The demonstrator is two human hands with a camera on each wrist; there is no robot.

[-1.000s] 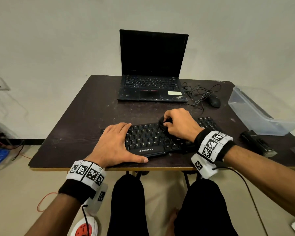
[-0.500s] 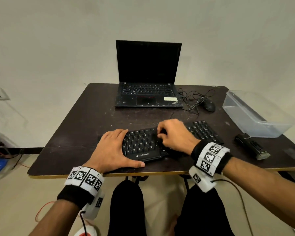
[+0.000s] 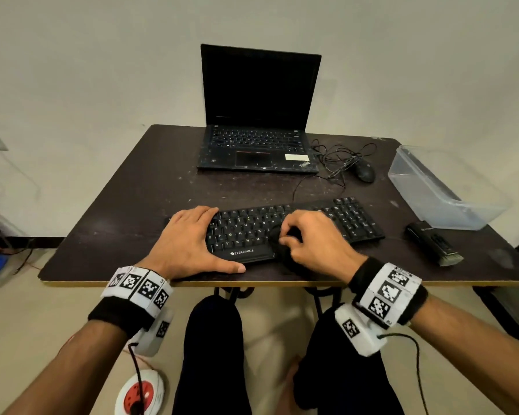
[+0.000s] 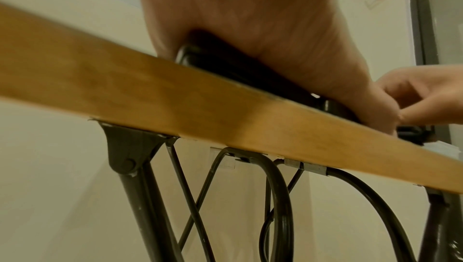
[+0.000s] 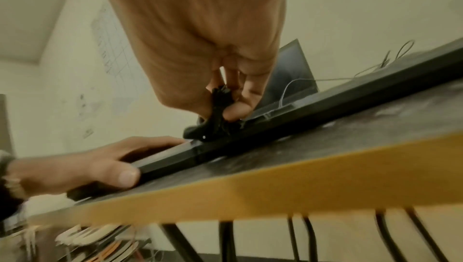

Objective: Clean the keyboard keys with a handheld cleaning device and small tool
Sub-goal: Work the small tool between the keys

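Here, the keyboard (image 3: 282, 227) lies along the near edge of the table (image 3: 132, 205), in front of you. Your right hand (image 3: 312, 238) has its fingers curled and pinched on a small black tool (image 5: 218, 115), working the lower middle rows. Your left hand (image 3: 189, 241) lies flat, fingers straight, pinning the keyboard's left end. My read: mid-clean; the number pad at the right and the far rows look not yet reached. Outward: a black handheld cleaner (image 3: 433, 242) lies idle right of the keyboard, a clear tub (image 3: 432, 190) beyond it. Far side: an open laptop (image 3: 258, 115), a mouse (image 3: 364, 172) with tangled cord. Nothing blocks the keys but your own left hand.
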